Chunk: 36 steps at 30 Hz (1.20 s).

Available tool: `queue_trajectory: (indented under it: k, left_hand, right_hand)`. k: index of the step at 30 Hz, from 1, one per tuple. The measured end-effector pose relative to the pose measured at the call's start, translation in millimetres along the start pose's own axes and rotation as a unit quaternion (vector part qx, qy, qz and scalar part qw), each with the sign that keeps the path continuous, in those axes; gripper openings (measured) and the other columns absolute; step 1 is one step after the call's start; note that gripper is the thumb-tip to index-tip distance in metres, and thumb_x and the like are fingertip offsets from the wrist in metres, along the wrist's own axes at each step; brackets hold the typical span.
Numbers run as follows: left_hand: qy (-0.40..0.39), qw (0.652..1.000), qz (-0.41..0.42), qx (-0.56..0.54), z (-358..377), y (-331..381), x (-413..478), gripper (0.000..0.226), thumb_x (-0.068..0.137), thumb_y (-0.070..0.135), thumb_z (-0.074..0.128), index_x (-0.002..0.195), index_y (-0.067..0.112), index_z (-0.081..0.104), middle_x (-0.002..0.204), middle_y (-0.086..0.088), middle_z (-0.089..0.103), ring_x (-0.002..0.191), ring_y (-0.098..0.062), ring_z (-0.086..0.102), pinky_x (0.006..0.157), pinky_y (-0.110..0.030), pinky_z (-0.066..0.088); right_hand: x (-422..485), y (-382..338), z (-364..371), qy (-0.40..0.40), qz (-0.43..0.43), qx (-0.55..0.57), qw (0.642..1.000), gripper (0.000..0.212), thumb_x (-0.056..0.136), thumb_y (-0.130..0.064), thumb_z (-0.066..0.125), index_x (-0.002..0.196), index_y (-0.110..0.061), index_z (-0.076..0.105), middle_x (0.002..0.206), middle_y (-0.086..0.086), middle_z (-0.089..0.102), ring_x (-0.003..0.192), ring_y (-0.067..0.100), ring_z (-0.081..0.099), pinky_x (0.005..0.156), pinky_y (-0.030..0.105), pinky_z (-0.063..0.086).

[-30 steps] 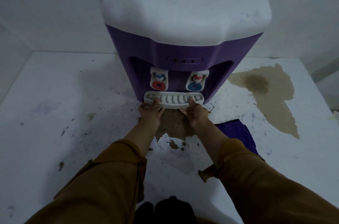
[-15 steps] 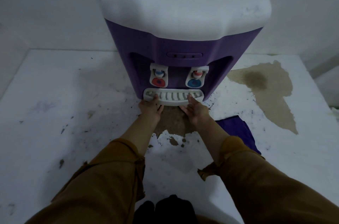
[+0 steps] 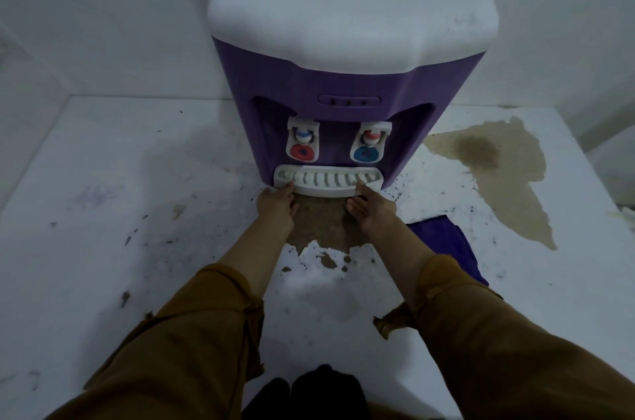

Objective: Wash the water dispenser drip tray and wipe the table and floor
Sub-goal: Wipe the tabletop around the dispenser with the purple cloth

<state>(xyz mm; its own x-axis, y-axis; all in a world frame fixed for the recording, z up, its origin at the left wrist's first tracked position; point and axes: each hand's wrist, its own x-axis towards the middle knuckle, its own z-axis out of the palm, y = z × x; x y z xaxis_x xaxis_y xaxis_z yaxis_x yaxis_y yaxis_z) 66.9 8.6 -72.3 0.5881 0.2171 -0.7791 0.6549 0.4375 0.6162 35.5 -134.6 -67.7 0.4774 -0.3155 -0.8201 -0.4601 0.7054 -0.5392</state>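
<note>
A purple and white water dispenser (image 3: 347,68) stands on a stained white table (image 3: 103,213). Its white slotted drip tray (image 3: 326,183) sits in the base under a red tap and a blue tap. My left hand (image 3: 276,208) grips the tray's left front corner, thumb on top. My right hand (image 3: 372,210) holds the right front corner the same way. Both forearms wear brown sleeves.
A brown puddle (image 3: 323,225) lies right under the tray between my hands. A larger tan stain (image 3: 498,172) spreads at the right. A purple cloth (image 3: 443,244) lies beside my right wrist. Dark specks dot the tabletop. White walls close in behind and to the left.
My hands stay on the tray's front corners. The view has shifted slightly, and the tray looks about where it was in the dispenser base.
</note>
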Motion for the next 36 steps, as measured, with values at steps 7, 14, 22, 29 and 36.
queue_trajectory:
  k: [7, 14, 22, 29, 36]
  left_hand:
    - [-0.027, 0.999, 0.003, 0.028, 3.2, -17.7, -17.3, 0.055, 0.090, 0.011, 0.061, 0.141, 0.011, 0.041, 0.134, -0.011, 0.054, 0.120, -0.023, 0.053, 0.089, -0.028, 0.045]
    - [-0.050, 0.974, 0.116, 0.190, 42.9, -68.7, -46.4, 0.051, 0.088, 0.018, 0.061, 0.135, 0.006, 0.046, 0.133, -0.012, 0.054, 0.120, -0.029, 0.053, 0.103, -0.042, 0.043]
    - [-0.114, 0.777, 0.361, 0.503, 79.6, -142.9, -70.6, 0.043, 0.094, 0.020, 0.052, 0.137, 0.019, 0.044, 0.140, -0.002, 0.048, 0.131, -0.020, 0.040, 0.106, -0.033, 0.037]
    - [-0.127, 0.547, 0.404, 0.722, 87.5, -190.0, -65.5, 0.052, 0.103, 0.031, 0.024, 0.152, 0.024, 0.007, 0.160, 0.009, -0.005, 0.147, -0.018, -0.011, 0.118, -0.044, 0.003]
    - [-0.082, 0.519, 0.411, 0.745, 99.0, -202.3, -50.8, 0.055, 0.102, 0.033, 0.014, 0.151, 0.020, -0.007, 0.159, 0.005, -0.012, 0.146, -0.016, -0.015, 0.117, -0.046, -0.006]
  right_hand:
    - [-9.7, 0.2, -10.1, -0.013, 0.016, -0.007, 1.000, 0.043, 0.088, -0.012, 0.064, 0.127, -0.001, 0.051, 0.123, 0.019, 0.058, 0.109, 0.029, 0.061, 0.080, 0.031, 0.052]
    - [-20.4, -5.5, -47.4, -0.026, -0.033, -0.066, 0.997, 0.024, 0.093, -0.003, 0.047, 0.113, 0.000, 0.060, 0.116, 0.022, 0.060, 0.074, 0.020, 0.057, 0.075, 0.037, 0.054]
    - [-9.0, -9.5, -120.9, 0.036, -0.353, -0.397, 0.846, 0.023, 0.093, -0.011, 0.048, 0.112, -0.013, 0.061, 0.114, 0.006, 0.064, 0.102, 0.016, 0.058, 0.091, 0.032, 0.048]
    - [20.8, -2.5, -184.6, 0.019, -0.417, -0.682, 0.601, 0.042, 0.098, -0.024, 0.038, 0.141, -0.022, 0.041, 0.151, -0.003, 0.034, 0.145, 0.020, 0.018, 0.116, 0.039, 0.015]
    - [48.2, -11.1, -197.2, 0.003, -0.458, -0.734, 0.502, 0.050, 0.101, -0.034, 0.024, 0.150, -0.021, 0.023, 0.158, -0.004, 0.020, 0.148, 0.016, 0.007, 0.118, 0.040, 0.001]
